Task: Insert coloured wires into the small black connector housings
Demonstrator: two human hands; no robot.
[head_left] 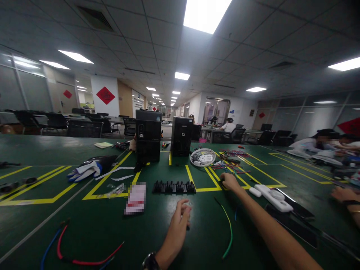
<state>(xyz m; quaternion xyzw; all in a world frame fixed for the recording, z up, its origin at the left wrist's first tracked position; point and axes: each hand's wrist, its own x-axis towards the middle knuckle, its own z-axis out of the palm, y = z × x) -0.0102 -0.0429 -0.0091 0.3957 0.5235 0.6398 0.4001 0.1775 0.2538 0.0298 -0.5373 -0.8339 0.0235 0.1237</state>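
My left hand (180,219), a dark watch on its wrist, is over the near middle of the green table with its fingers curled together. Whatever lies within them is too small to make out. Farther forward, my right hand (231,182) reaches down to the tabletop, fingers bent and pressed together; their tips are mostly hidden. Just beyond the left hand lies a black strip of connector-like blocks (174,187). A green-and-yellow wire (230,228) curves between my two forearms. Past my right hand, several coloured wires (233,165) are spread beside a white plastic basket (203,157).
Two black computer-tower-like boxes (148,138) stand at the far edge. To the left are white-and-blue gloves (86,170), a pixelated packet (135,198) and a red wire (84,261). Phones and a white device (274,198) lie right, near another person's hand (344,195).
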